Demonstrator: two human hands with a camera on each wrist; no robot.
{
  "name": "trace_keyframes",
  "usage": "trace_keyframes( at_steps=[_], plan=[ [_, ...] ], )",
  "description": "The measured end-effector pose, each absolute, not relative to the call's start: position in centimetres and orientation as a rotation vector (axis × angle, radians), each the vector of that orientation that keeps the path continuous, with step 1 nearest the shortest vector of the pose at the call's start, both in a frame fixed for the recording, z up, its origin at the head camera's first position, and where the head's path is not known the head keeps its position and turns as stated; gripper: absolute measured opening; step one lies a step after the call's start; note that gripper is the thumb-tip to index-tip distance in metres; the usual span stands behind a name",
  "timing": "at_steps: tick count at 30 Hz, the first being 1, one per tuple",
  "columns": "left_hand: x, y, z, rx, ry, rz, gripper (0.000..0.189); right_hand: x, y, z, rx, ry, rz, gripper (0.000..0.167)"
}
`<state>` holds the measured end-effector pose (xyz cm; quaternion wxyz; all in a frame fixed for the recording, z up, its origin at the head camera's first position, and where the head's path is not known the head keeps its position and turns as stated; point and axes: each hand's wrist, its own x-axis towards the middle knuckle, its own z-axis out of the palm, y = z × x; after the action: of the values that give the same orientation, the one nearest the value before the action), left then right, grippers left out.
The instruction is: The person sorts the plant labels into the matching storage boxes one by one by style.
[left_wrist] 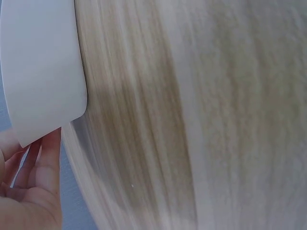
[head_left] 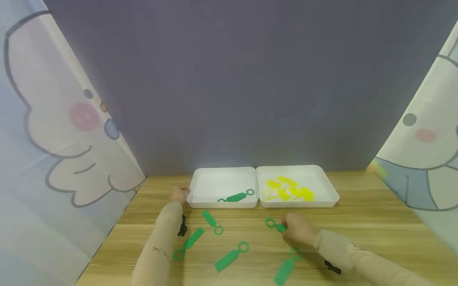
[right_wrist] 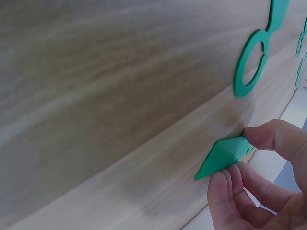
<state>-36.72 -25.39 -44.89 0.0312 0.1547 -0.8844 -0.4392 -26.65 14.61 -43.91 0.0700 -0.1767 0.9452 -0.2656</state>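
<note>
My left hand grips the left end of the white tray, its thumb and fingers on either side of the wall at one corner in the left wrist view. A green hook-ring tag lies inside that tray. Over the table's right half, my right hand pinches another green hook-ring tag by its long edges, between thumb and fingers. That tag is tilted, with one end close to the wood, and its ring points left in the head view.
A second white tray adjoins the first on the right and holds several yellow tags. Several green tags lie loose on the wooden table, among them one near the front. A grey panel stands behind the trays.
</note>
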Motion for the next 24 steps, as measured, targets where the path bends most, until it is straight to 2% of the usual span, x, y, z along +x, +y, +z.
trace_keyframes(
  at_steps=[17, 24],
  plan=[
    [-36.4, -25.4, -44.1, 0.475, -2.72, -1.38, 0.034, -27.3, 14.6, -43.4, -0.641, 2.84, -0.746, 0.024],
    [-36.7, -25.5, -44.4, 0.477, -2.722, -1.384, 0.034, -27.5, 14.3, -42.5, -0.621, 2.81, -0.76, 0.014]
  ],
)
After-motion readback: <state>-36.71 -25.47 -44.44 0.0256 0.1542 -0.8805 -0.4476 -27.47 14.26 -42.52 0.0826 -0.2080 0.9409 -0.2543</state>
